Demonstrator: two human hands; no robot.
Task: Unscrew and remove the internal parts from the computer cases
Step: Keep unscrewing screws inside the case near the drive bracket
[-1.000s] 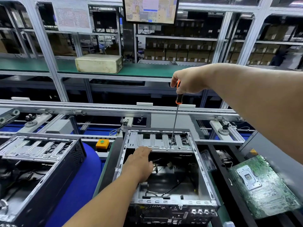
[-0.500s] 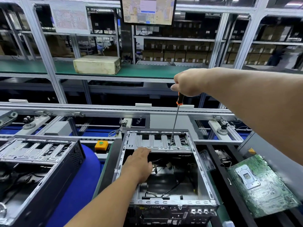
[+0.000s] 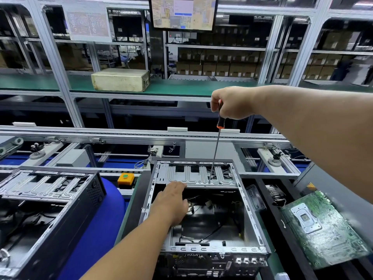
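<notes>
Grey metal conveyor workbench [image 3: 201, 136] runs left to right across the view. At its near centre sits an open silver steel computer case [image 3: 247, 211], mostly gutted: only loose cables inside, w/ a ribbed silver drive-cage plate [image 3: 193, 175] still fixed along its far edge. A second open black computer case [image 3: 66, 211] at near left still looks full. A removed green motherboard [image 3: 325, 229] lies at near right. Right hand [image 3: 232, 103] grips a long orange-and-black screwdriver [image 3: 215, 152], tip on the plate. Left hand [image 3: 173, 203] rests flat, fingers relaxed, on the plate's front edge. Judged approx. halfway.
</notes>
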